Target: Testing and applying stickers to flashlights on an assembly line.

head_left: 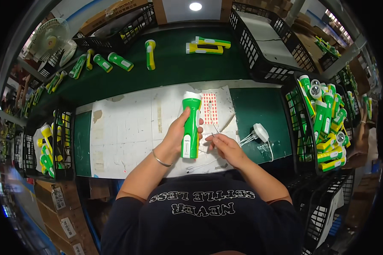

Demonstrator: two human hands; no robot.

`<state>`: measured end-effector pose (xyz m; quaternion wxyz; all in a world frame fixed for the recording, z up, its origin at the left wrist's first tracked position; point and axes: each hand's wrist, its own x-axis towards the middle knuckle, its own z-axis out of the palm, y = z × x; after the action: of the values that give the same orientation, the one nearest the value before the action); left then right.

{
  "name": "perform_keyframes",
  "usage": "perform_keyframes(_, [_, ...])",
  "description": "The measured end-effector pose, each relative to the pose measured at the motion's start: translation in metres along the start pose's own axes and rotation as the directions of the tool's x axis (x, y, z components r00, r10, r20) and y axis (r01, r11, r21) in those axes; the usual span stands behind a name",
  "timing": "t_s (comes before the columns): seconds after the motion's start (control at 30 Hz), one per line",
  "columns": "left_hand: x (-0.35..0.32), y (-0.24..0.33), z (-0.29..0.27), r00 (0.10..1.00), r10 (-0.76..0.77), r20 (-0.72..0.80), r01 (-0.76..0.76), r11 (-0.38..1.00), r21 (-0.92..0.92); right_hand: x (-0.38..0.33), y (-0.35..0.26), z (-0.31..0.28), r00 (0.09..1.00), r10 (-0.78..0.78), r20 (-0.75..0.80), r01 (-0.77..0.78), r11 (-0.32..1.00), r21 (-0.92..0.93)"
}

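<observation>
My left hand (172, 135) is wrapped round a green and yellow flashlight (191, 114), held upright over the white work surface with its white lens end pointing away from me. Just to the right, my right hand (228, 149) pinches a thin white cable (214, 124) between thumb and fingers. Under the cable's far end lies a sheet of small red stickers (207, 111). More white cables run from a round white hub (260, 132) right of my right hand. One loose plug (190, 169) rests near the front edge, below the flashlight.
A black crate (312, 157) full of flashlights stands at the right, another crate (66, 170) at the left. Several flashlights (150, 55) lie along the green belt (170, 70) behind the work surface. A large black crate (259, 63) stands back right; a fan (51, 40) is far left.
</observation>
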<state>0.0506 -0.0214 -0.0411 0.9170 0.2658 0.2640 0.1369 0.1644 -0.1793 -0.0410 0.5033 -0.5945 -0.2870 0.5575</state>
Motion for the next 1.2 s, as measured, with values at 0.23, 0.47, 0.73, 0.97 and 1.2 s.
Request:
perform_keyframes(0.23, [0.000,-0.003,0.011,0.998,0.043,-0.043,-0.044,0.998,-0.033,0.000,-0.002,0.004,0.985,-0.173,0.020,0.173,0.958,-0.230])
perform_keyframes(0.47, [0.002,-0.015,-0.003,0.959,-0.056,0.277,0.079,0.994,-0.075,-0.006,0.008,0.033,0.942,0.225,0.249,-0.319,0.833,0.452])
perform_keyframes(0.73, [0.023,-0.012,-0.014,0.891,-0.107,0.441,0.280,0.895,-0.347,-0.031,0.013,0.046,0.816,0.105,0.569,-0.449,0.734,0.510])
perform_keyframes(0.97, [0.007,0.003,0.013,0.948,-0.151,0.280,0.177,0.982,-0.072,-0.034,0.017,0.063,0.927,0.115,0.357,-0.234,0.920,0.313])
perform_keyframes(1.2, [0.015,-0.005,0.003,0.975,-0.186,0.122,0.180,0.982,0.053,-0.029,0.029,0.058,0.930,0.269,0.250,-0.313,0.938,0.152])
